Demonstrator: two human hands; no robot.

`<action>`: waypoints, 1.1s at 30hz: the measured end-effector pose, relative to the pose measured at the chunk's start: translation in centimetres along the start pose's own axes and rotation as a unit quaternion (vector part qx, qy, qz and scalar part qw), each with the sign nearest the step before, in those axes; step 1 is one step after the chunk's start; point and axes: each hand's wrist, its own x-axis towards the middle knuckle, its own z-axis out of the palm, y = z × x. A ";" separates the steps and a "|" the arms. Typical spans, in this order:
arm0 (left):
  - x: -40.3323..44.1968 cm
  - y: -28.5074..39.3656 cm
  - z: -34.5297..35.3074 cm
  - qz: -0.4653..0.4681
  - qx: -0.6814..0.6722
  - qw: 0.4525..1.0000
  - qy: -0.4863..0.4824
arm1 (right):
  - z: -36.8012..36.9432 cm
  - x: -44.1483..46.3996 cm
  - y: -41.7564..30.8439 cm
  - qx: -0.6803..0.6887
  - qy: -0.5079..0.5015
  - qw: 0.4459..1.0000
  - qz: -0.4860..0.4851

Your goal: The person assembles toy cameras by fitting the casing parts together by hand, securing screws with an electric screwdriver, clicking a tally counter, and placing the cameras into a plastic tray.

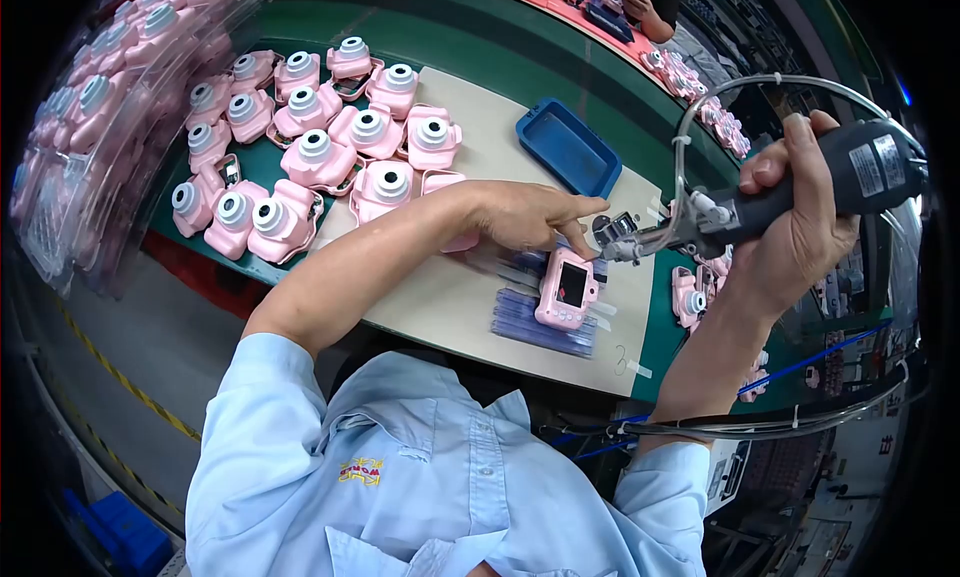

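Note:
A power screwdriver point(800, 182) with a dark grey body is gripped in my right hand point(795, 227), with the index finger stretched along it. Its metal nozzle point(628, 247) points left, close to the upper right of a pink toy camera point(566, 289). That camera lies with its dark screen and buttons upward on a stack of bluish clear plastic strips point(530, 322). My left hand point(525, 217) reaches in from the left, fingers apart. One fingertip is at the camera's top edge and another extends towards the nozzle. Whether the left hand presses the camera is unclear.
Several pink cameras with grey lenses point(368, 132) stand on the table's left, beside stacked clear trays point(95, 137) of more. A blue tray point(570, 147) lies behind. A clear tube point(680, 137) loops around the screwdriver. Another person's hand point(636, 5) is across the table.

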 end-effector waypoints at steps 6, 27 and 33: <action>1.1 -1.2 -0.6 -0.005 0.016 0.999 -0.033 | 1.2 -0.2 2.4 -0.026 -0.027 0.999 0.018; 1.2 -0.9 -0.5 -0.017 0.043 0.999 -0.003 | 2.9 -0.8 3.4 0.033 -0.075 0.997 0.016; 0.6 0.2 -0.7 -0.042 0.058 0.997 -0.001 | 3.3 -1.2 3.6 0.028 -0.072 0.996 0.034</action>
